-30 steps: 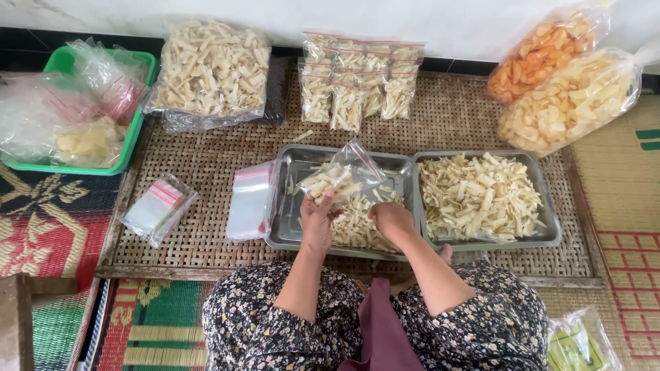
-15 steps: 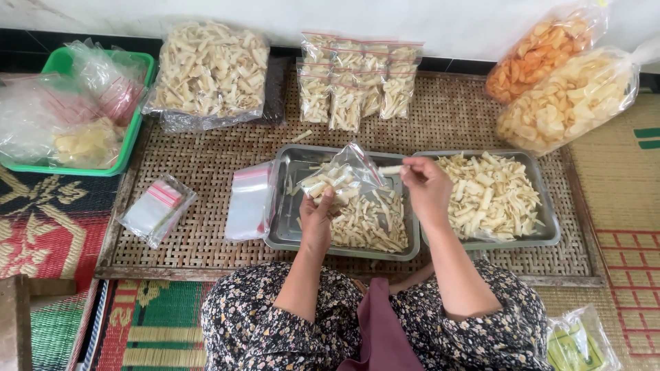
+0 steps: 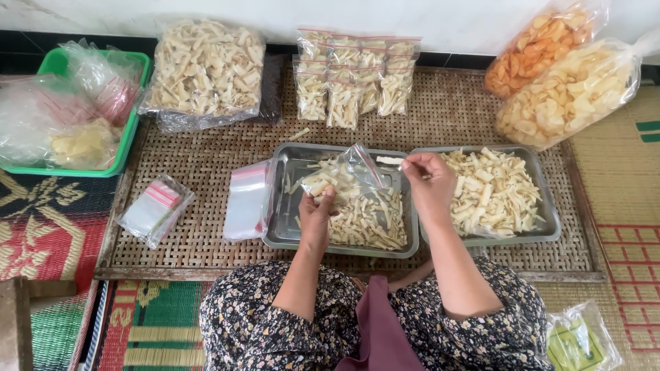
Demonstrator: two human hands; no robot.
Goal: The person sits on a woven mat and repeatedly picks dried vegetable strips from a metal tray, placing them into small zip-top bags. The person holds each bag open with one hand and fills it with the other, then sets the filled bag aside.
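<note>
So from my feed: my left hand point(image 3: 317, 214) has its fingers pinched shut on the lower edge of a small clear bag point(image 3: 342, 173), partly filled with pale snack sticks, held up over the left metal tray point(image 3: 289, 165). My right hand point(image 3: 427, 184) sits just right of the bag's open mouth, near but not touching it, fingers closed on a single pale stick point(image 3: 390, 160) that pokes out toward the bag. The right hand hovers over the seam between that tray and the right tray point(image 3: 543, 199), both loaded with sticks. Honestly can't make out how full the bag is, the plastic glare hides it. A stack of empty bags point(image 3: 246, 200) leans on the left tray's edge, and my forearms cover the trays' near rims.
</note>
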